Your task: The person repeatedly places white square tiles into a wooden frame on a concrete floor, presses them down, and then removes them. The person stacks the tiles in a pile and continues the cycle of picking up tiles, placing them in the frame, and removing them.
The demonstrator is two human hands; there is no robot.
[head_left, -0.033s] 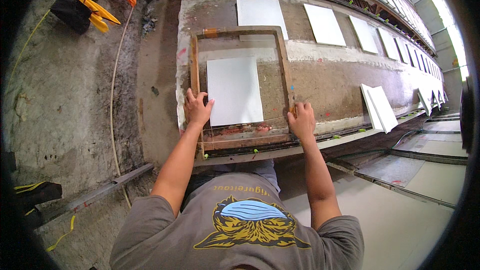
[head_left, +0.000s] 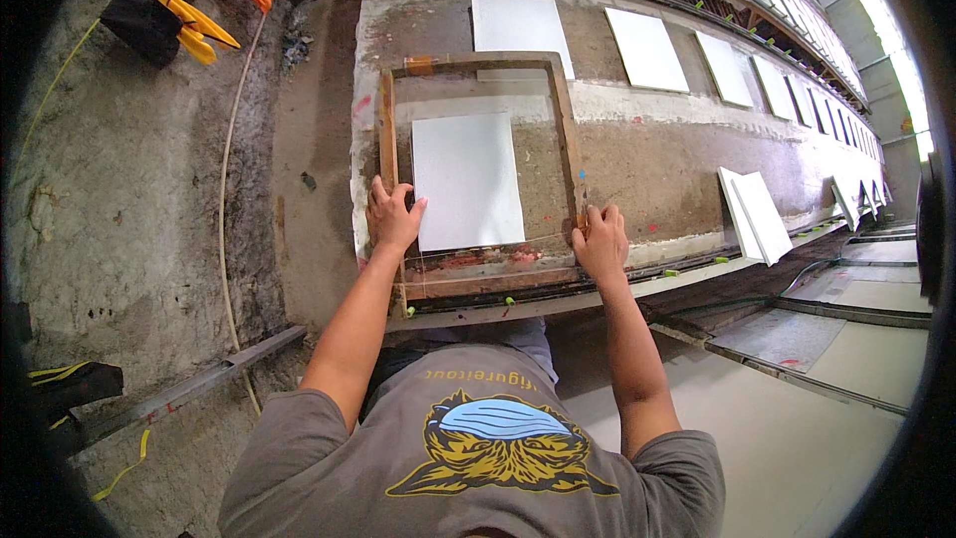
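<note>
A rectangular wooden frame (head_left: pixel 569 130), like a screen-printing screen, lies on the long table in front of me. A white rectangular panel (head_left: pixel 467 181) shows inside its opening. My left hand (head_left: pixel 393 223) grips the frame's left rail, thumb on the inner side close to the panel's edge. On the opposite rail, near the front corner, my right hand (head_left: pixel 601 247) is closed with bent fingers. Thin strings cross the frame's near end, above reddish stains. Orange-brown tape (head_left: pixel 419 66) marks the far left corner. Whether mesh spans the opening is hard to tell.
More white panels (head_left: pixel 645 50) lie in a row along the far side of the stained table (head_left: pixel 657 154). Others lean in pairs (head_left: pixel 762 217) at its near edge, right of me. Green clips (head_left: pixel 671 273) dot the edge rail. Black-and-yellow cloth (head_left: pixel 144 20) hangs at left.
My right hand has shifted very slightly, its fingers curling a little more at the rail. The frame, the panel and my left hand stay where they were.
</note>
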